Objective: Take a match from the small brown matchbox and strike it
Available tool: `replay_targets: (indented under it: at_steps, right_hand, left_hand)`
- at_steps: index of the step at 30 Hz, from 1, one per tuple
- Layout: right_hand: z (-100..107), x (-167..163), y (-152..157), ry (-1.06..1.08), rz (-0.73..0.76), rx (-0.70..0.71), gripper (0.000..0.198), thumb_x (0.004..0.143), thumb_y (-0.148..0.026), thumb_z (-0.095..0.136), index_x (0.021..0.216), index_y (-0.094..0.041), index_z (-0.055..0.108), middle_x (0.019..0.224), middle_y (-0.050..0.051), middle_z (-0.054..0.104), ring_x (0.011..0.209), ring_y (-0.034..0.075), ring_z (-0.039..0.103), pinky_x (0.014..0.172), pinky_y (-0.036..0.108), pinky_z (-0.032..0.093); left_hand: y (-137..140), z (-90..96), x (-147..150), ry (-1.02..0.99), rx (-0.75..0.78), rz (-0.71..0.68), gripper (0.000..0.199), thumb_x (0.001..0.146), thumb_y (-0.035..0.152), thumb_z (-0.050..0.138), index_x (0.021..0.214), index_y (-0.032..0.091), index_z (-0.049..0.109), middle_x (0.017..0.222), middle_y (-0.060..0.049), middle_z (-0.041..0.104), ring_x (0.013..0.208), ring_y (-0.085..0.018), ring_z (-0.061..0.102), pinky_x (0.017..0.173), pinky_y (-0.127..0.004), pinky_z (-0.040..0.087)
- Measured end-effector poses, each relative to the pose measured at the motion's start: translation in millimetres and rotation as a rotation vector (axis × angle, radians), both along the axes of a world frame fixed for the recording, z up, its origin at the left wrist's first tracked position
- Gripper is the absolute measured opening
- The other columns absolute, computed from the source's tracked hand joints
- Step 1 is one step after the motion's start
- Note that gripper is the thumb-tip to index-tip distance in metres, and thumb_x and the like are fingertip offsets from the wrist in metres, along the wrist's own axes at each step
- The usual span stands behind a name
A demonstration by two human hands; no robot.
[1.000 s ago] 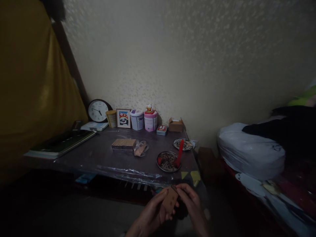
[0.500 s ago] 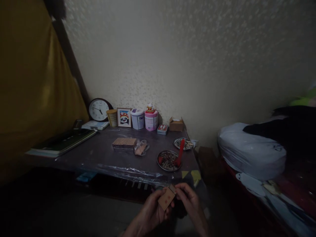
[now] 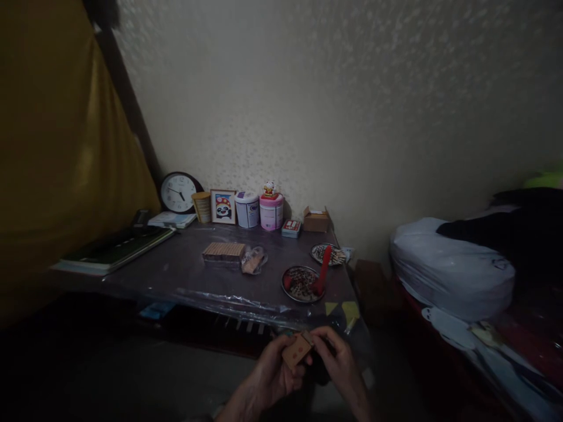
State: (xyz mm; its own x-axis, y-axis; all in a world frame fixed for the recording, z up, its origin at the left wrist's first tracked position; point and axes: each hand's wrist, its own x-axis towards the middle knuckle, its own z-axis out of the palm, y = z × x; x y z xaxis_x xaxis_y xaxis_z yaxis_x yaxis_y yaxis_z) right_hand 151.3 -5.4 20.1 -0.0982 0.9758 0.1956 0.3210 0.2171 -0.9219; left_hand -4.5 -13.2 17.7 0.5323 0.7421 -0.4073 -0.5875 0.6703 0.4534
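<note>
My left hand [image 3: 275, 372] is closed around a small brown cardboard packet [image 3: 296, 351] with reddish round marks, held tilted in front of the table's edge. At the packet's upper right end, my right hand [image 3: 336, 351] has its thumb and fingers pinched on the flap or edge. Whether anything small sits between those fingertips is hidden. Just beyond the hands, a round metal dish [image 3: 292, 298] holds many small dark and pale bits, with a red spoon [image 3: 326, 266] leaning in it. Behind it lies a second dish [image 3: 317, 246] with pale, thin sticks.
A row of stacked brown packets [image 3: 223, 253] and a crumpled plastic bag [image 3: 254, 261] lie mid-table. Along the wall stand a clock [image 3: 179, 192], a framed panda picture [image 3: 223, 206], two tubs [image 3: 271, 212] and a small open carton [image 3: 315, 219]. A white bundle [image 3: 453, 258] is at right.
The packet has turned slightly in my left hand, its end now more covered by my right fingers. The whole view has shifted a little.
</note>
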Motion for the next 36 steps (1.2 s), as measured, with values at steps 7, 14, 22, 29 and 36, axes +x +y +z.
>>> replay_targets:
  at_steps: [7, 14, 22, 29, 36]
  right_hand:
    - [-3.5, 1.0, 1.2, -0.034, 0.061, -0.028, 0.022, 0.081, -0.039, 0.052, 0.075, -0.019, 0.061, 0.074, 0.002, 0.066, 0.074, 0.017, 0.062, 0.068, 0.025, 0.046]
    - [-3.3, 2.5, -1.6, -0.059, 0.193, -0.102, 0.013, 0.078, -0.028, 0.051, 0.073, -0.019, 0.059, 0.060, 0.000, 0.062, 0.065, 0.017, 0.062, 0.064, 0.025, 0.046]
    - [-0.8, 5.9, -3.0, -0.040, 0.251, -0.159, 0.011, 0.077, -0.028, 0.052, 0.074, -0.019, 0.058, 0.066, 0.002, 0.065, 0.068, 0.018, 0.063, 0.065, 0.026, 0.046]
    - [-5.0, 5.6, -2.3, -0.045, 0.218, -0.202, 0.008, 0.074, -0.023, 0.053, 0.072, -0.018, 0.059, 0.069, 0.002, 0.065, 0.068, 0.017, 0.063, 0.061, 0.024, 0.046]
    - [-9.7, 9.9, -1.0, -0.088, 0.283, -0.132, 0.014, 0.080, -0.025, 0.052, 0.083, -0.018, 0.063, 0.077, 0.003, 0.070, 0.073, 0.017, 0.066, 0.066, 0.025, 0.048]
  left_hand:
    - [1.3, -3.5, 2.3, 0.135, 0.063, 0.004, 0.032, 0.080, 0.032, 0.039, 0.098, 0.012, 0.056, 0.056, -0.004, 0.064, 0.032, -0.006, 0.045, 0.034, -0.015, 0.029]
    - [2.0, -4.0, 8.2, 0.335, 0.157, -0.029, 0.036, 0.083, 0.029, 0.031, 0.102, 0.011, 0.055, 0.045, -0.004, 0.062, 0.025, -0.008, 0.039, 0.028, -0.016, 0.024]
    - [2.1, -3.3, 2.9, 0.414, 0.157, -0.112, 0.038, 0.079, 0.034, 0.037, 0.103, 0.012, 0.056, 0.047, -0.003, 0.062, 0.025, -0.008, 0.038, 0.029, -0.017, 0.022]
    - [2.6, -2.3, 1.4, 0.427, 0.156, -0.187, 0.043, 0.073, 0.038, 0.043, 0.102, 0.010, 0.057, 0.049, -0.004, 0.062, 0.025, -0.007, 0.036, 0.030, -0.018, 0.021]
    - [2.3, -1.9, 0.9, 0.454, 0.165, -0.177, 0.043, 0.073, 0.043, 0.041, 0.099, 0.012, 0.057, 0.049, -0.002, 0.062, 0.026, -0.007, 0.036, 0.032, -0.018, 0.021]
